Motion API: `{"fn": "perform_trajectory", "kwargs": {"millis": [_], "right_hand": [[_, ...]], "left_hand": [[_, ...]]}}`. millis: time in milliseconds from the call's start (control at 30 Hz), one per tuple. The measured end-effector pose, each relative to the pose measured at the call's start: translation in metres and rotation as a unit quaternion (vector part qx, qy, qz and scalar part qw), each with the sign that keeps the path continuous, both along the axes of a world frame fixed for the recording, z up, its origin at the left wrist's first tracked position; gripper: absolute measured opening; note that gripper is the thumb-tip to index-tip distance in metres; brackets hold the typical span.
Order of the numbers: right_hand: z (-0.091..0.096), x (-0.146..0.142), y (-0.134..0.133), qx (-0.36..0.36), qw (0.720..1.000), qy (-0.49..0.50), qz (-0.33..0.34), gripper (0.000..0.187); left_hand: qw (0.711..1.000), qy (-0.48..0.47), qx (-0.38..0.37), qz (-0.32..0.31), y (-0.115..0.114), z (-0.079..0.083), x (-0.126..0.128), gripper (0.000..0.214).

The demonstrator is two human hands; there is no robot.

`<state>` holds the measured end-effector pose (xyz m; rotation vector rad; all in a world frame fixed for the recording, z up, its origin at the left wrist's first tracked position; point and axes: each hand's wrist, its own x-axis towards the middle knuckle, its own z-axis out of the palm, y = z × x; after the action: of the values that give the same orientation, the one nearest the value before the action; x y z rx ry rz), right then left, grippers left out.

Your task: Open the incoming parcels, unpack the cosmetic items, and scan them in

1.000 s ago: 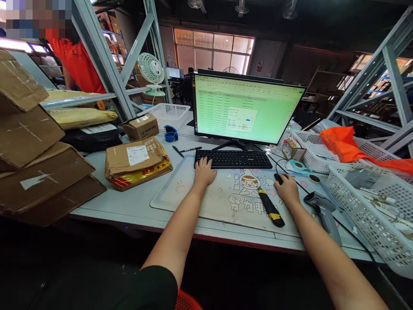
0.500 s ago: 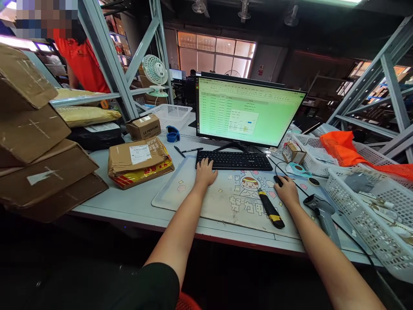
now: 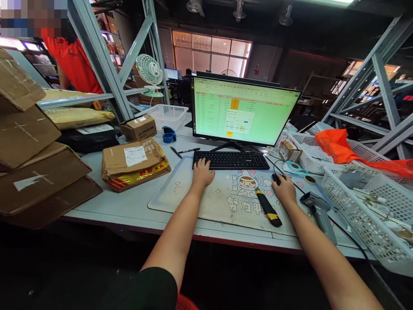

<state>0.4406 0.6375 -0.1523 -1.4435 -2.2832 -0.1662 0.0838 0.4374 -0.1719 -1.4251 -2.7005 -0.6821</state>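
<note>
My left hand (image 3: pixel 202 173) rests on the left end of the black keyboard (image 3: pixel 241 161), fingers spread over the keys. A dark computer mouse (image 3: pixel 276 179) lies under my right hand (image 3: pixel 285 190), whose fingers curl around it and partly hide it. Behind the keyboard stands the monitor (image 3: pixel 245 112), showing a spreadsheet with a small pop-up window. Between my forearms a black and yellow utility knife (image 3: pixel 269 208) lies on the printed desk mat (image 3: pixel 187 202). Right of my right hand is a grey barcode scanner (image 3: pixel 319 211) with a cable.
To the left sit a taped parcel (image 3: pixel 135 161), a small box (image 3: pixel 138 127) and stacked cartons (image 3: pixel 41 181). White baskets (image 3: pixel 364 211) line the right side. Pens (image 3: pixel 189 150) and a blue round object (image 3: pixel 169 135) lie near the keyboard. A person in red (image 3: pixel 74 64) stands beyond the metal frame.
Orange cells and a reddish row now show in the spreadsheet on the monitor. The whole view has shifted slightly, and both hands keep their places on keyboard and mouse.
</note>
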Motion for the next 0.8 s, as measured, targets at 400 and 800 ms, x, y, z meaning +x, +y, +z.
{"fn": "perform_trajectory", "kwargs": {"millis": [400, 800], "right_hand": [[0.0064, -0.0028, -0.0071, -0.016, 0.999, -0.006, -0.031, 0.054], [0.0089, -0.004, -0.0094, -0.016, 1.0, -0.007, -0.026, 0.053]], "left_hand": [[1.0, 0.013, -0.002, 0.0, 0.0016, -0.0007, -0.0003, 0.067], [1.0, 0.022, -0.02, -0.009, 0.0022, 0.0051, 0.0047, 0.067]]}}
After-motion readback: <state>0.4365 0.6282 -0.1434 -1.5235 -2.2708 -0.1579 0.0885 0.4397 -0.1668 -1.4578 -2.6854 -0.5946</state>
